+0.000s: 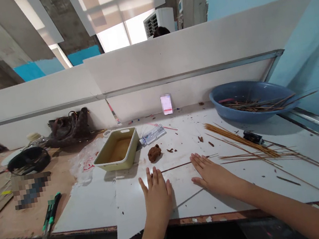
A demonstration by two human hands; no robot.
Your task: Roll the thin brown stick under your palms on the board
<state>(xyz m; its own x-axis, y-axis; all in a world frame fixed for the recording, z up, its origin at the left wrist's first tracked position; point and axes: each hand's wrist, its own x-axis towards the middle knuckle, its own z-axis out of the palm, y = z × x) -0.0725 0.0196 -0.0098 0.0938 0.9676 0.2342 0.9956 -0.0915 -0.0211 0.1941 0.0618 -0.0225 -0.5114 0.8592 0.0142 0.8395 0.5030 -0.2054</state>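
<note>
My left hand [157, 192] lies flat on the white sheet [136, 204], fingers stretched out. My right hand [209, 172] also lies flat, palm down, fingers together. A thin coated stick [176, 167] runs on the sheet under or between the fingertips of both hands. Just beyond it sits a lump of brown paste [154, 152]. A loose bundle of thin bamboo sticks [238, 137] fans out to the right of my right hand. Neither hand grips anything.
A cream tray [110, 161] holding brown powder stands at centre left. A blue basin [251, 115] with coated sticks sits at back right. A phone [166, 104] leans on the white partition. A brown bag [70, 127], a black bowl [28, 160] and green-handled pliers [51, 213] lie left.
</note>
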